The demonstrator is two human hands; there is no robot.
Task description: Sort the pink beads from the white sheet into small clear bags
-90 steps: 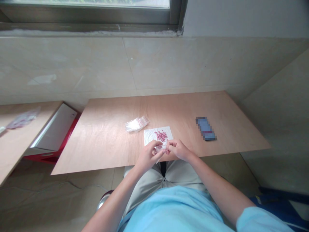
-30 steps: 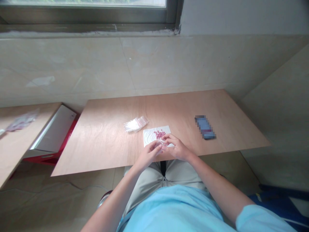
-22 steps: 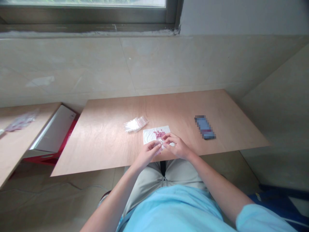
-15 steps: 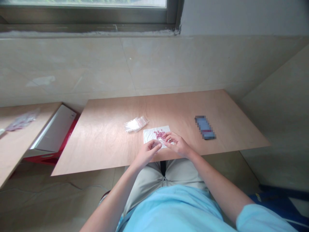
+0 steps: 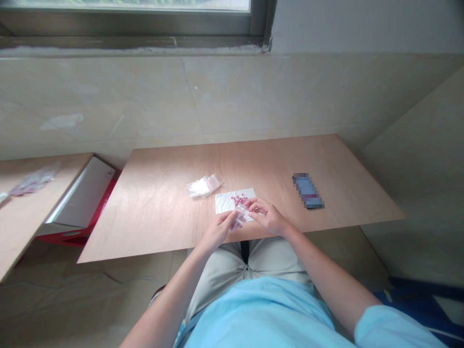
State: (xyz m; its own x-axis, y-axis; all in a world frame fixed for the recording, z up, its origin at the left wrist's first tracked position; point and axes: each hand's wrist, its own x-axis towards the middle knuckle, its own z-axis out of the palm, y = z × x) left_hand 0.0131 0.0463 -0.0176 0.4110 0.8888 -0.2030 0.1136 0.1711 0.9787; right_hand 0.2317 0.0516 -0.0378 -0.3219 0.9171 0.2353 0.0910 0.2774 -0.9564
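Observation:
A small clear plastic bag is held between my two hands, above the near edge of a white sheet. My left hand is closed on the bag's left side, thumb and fingers pinched. On its upper right, the fingers of my right hand pinch the bag near its top. Small pink-red beads lie in a loose pile on the sheet, just beyond my fingertips. Whether any beads are inside the bag I cannot make out.
A stack of clear plastic bags lies on the wooden board, left of the sheet. A phone, blurred out, rests on the right. Another table at the left carries more plastic bags. Behind stands a tiled wall.
The clear bag has swung into fuller view between my hands, its lower part now hanging toward me. My left fingers have closed in on it; my right hand has barely moved.

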